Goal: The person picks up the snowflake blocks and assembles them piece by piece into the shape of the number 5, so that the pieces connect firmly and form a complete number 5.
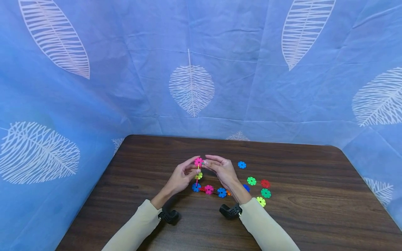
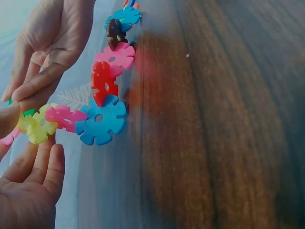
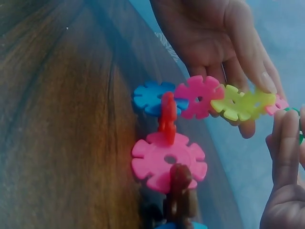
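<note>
Above the table, my left hand [image 1: 183, 177] pinches the upper end of a chain of notched plastic discs, near a yellow disc [image 3: 231, 102] and a pink disc [image 1: 199, 162]. My right hand [image 1: 222, 170] holds a green disc [image 2: 29, 112] by its fingertips, right against that pink end; whether the two are joined is hidden by fingers. Downward the chain runs through another pink disc [image 3: 199, 97] to a blue disc [image 1: 196, 187]. From there it turns right, through a red disc [image 2: 103, 83], a pink disc [image 1: 208, 189], a brown disc [image 2: 116, 33] and a blue disc [image 1: 221, 192].
Loose discs lie right of my right forearm: a blue disc [image 1: 242, 165], a green disc [image 1: 251, 181], a red disc [image 1: 265, 183], another green disc [image 1: 266, 193] and a yellow disc [image 1: 261, 201]. The brown wooden table [image 1: 314, 209] meets a blue leaf-print cloth [image 1: 238, 94] behind.
</note>
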{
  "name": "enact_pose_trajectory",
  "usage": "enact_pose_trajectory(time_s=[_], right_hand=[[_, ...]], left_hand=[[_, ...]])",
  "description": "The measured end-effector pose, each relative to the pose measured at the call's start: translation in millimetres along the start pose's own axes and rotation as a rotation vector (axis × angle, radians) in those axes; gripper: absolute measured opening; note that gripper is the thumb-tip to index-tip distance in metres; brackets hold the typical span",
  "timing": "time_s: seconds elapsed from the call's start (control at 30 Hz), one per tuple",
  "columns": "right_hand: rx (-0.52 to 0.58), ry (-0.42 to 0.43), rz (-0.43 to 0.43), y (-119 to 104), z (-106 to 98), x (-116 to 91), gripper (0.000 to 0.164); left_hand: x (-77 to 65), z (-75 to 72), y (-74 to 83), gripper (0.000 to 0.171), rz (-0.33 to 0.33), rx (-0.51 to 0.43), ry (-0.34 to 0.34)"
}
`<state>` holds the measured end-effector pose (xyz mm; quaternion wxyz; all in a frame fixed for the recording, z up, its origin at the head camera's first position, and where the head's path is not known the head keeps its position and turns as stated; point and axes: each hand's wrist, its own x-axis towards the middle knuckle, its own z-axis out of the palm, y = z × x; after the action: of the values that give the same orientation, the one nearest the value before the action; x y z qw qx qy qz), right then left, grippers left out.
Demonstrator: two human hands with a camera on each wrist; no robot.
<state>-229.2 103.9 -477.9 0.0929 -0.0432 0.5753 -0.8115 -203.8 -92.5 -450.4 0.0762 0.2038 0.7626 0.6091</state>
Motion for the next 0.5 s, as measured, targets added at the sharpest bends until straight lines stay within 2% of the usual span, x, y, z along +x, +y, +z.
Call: enact_pose_trajectory(time_s=[0.17, 0.27, 0.4, 0.5], right_hand=[[-0.036, -0.013, 0.022, -2, -2, 0, 0.042], [-0.071, -0.014, 0.035, -5, -4, -1, 0.043], [-0.125, -0.013, 0.046, -10, -10, -3, 0.045], [-0.206, -0.013, 0.043, -14, -18, -6, 0.046]], left_hand=[[0.5, 0.3, 0.7, 0.045, -0.016, 0.011, -0.001], [4.3, 1.3, -9.4, 0.044, -0.049, 0.01, 0.002], [9.8, 2.5, -27.9, 0.046, -0.063, -0.001, 0.025], [10.8, 1.2, -35.7, 0.047, -0.074, 0.0, 0.048]])
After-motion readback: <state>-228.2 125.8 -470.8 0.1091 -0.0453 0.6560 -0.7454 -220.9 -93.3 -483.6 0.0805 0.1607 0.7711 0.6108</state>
